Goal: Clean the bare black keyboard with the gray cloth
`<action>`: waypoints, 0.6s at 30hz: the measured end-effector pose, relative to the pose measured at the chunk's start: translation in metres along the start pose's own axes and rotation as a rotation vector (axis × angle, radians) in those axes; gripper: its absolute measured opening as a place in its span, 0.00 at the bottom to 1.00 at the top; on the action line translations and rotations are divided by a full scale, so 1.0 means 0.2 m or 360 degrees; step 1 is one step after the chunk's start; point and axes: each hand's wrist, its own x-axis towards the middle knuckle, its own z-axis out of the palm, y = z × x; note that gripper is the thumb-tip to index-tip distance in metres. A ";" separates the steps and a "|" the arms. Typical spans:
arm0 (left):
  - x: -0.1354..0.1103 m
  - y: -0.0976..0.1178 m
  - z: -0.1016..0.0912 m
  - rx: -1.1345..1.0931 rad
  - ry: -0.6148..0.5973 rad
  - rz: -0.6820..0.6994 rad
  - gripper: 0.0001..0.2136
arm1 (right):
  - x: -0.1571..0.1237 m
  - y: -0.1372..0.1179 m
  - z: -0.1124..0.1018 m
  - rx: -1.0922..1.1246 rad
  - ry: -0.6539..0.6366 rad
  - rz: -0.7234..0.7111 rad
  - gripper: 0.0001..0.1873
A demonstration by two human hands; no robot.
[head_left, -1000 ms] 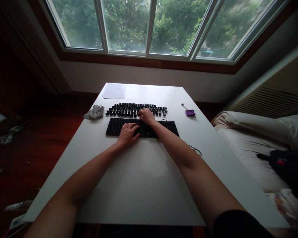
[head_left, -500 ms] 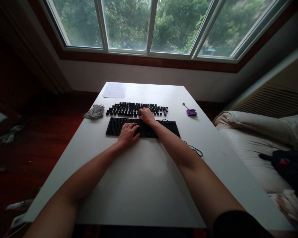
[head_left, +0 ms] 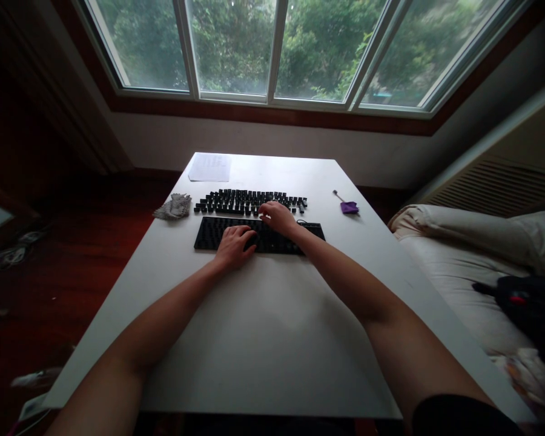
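A black keyboard (head_left: 208, 235) lies across the white table, its bare-looking key area facing up. Resting on its middle is my left hand (head_left: 235, 245), palm down with thumb and fingers apart. Just behind the keyboard, many loose black keycaps (head_left: 231, 198) stand in rows. My right hand (head_left: 279, 218) is over the gap between the keyboard's back edge and the front keycaps, fingers bent and drawn together. Whatever is between those fingertips is too small to make out. My right forearm hides part of the keyboard's right side.
A crumpled grey cloth (head_left: 173, 207) sits left of the keycaps. At the right are a purple cloth item (head_left: 349, 208) and a small brush (head_left: 338, 195). A paper sheet (head_left: 209, 167) lies at the table's far left. A pale sofa (head_left: 440, 260) stands along the right.
My right hand has moved from the front keycaps a little to the right and nearer to me, its elbow swinging outward. My left hand stays on the keyboard.
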 end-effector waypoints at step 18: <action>0.00 0.03 0.01 0.0007 0.0028 -0.0009 0.19 | -0.50 -0.12 -0.17 -0.0144 -0.0264 -0.0325 0.11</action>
